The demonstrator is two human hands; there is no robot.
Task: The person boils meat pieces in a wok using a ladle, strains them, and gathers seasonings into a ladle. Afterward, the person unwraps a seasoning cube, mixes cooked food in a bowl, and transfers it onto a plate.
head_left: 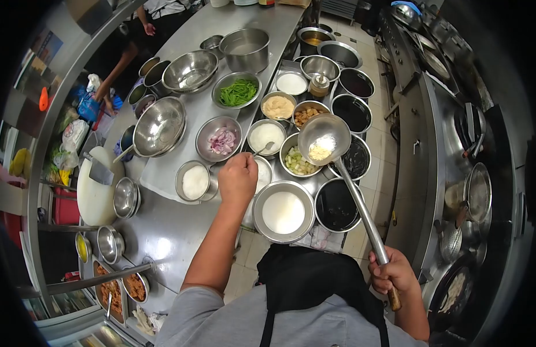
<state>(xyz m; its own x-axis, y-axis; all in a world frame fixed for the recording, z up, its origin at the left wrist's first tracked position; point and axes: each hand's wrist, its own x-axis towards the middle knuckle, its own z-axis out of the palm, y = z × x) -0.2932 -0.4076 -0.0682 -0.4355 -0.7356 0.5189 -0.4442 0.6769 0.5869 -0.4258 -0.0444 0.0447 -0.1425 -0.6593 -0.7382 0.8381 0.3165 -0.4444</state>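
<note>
My right hand (pixel 393 270) is wrapped round the handle of a long metal ladle (pixel 363 215). Some pale yellow minced food (pixel 321 149) lies in its bowl, which hangs over the edge of a pot of chopped pale green vegetable (pixel 298 161). My left hand (pixel 238 176) is closed on a small metal spoon (pixel 264 148), its tip in a bowl of white granules (pixel 266 137). Beside that hand stand a bowl of sliced purple onion (pixel 223 140) and a pot of white granules (pixel 195 181). A larger pot of white contents (pixel 283 212) sits nearest my body.
Pots of dark liquid (pixel 337 203) line the right side. Cut green stalks (pixel 238 91) and steel strainers (pixel 159 127) stand on the steel table (pixel 164 243). A stove with woks (pixel 453 289) runs along the right. Another person's arm (pixel 119 72) reaches in at upper left.
</note>
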